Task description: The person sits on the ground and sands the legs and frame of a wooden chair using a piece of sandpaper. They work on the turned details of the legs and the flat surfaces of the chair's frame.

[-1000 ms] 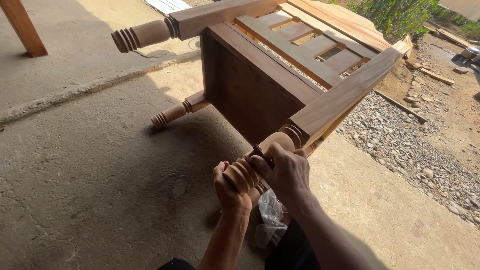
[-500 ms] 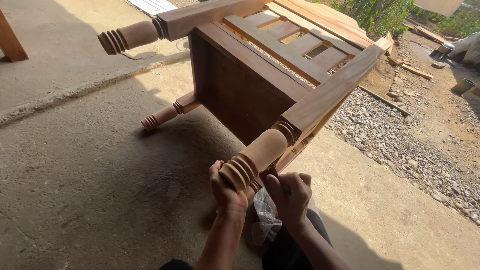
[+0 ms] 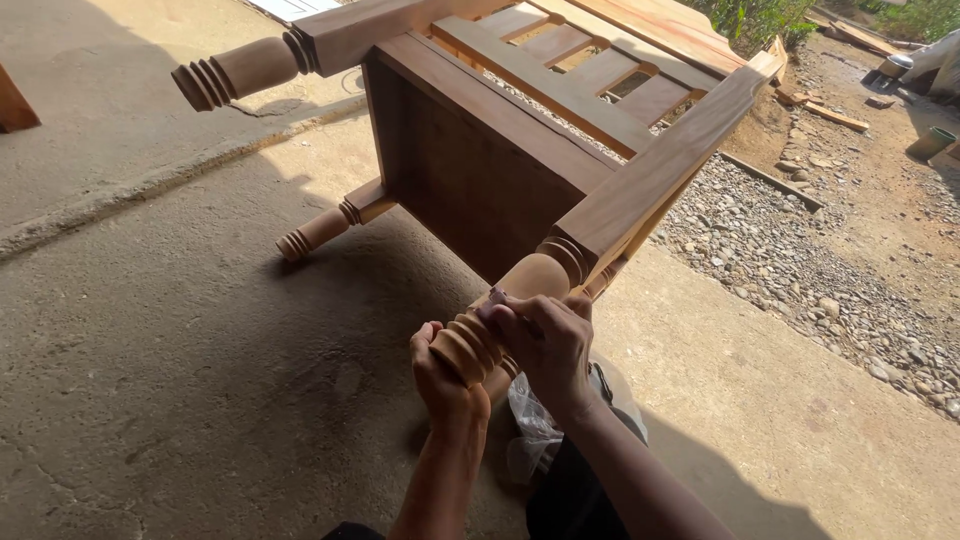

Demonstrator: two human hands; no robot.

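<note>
A wooden table is lying tipped on its side on a rough concrete floor, its turned legs pointing toward the camera. A person is crouching at the nearest leg, and both bare hands are working at its ringed, lathe-cut foot. The left hand is cupping the ribbed end from below, its fingers wrapping up around the grooves in a closed grip. The right hand is closing over the same leg from above, its fingers pressing on the rings just short of the bulbous part.

A crumpled clear plastic bag is lying on the floor just beneath the wrists, beside the person's dark clothing. A second turned leg is jutting out at upper left, catching full sun, while a third leg is resting its tip on the concrete in shade. The table's slatted underside and dark side panel are facing the viewer.

The floor is grey, pitted and stained, with a shallow step or seam running diagonally across the sunlit strip at left. The working area is sitting in shadow, open to the outdoors. To the right the slab is giving way to a band of loose gravel and then bare earth, where offcuts of timber are lying scattered. Green plants are showing at the top edge.
</note>
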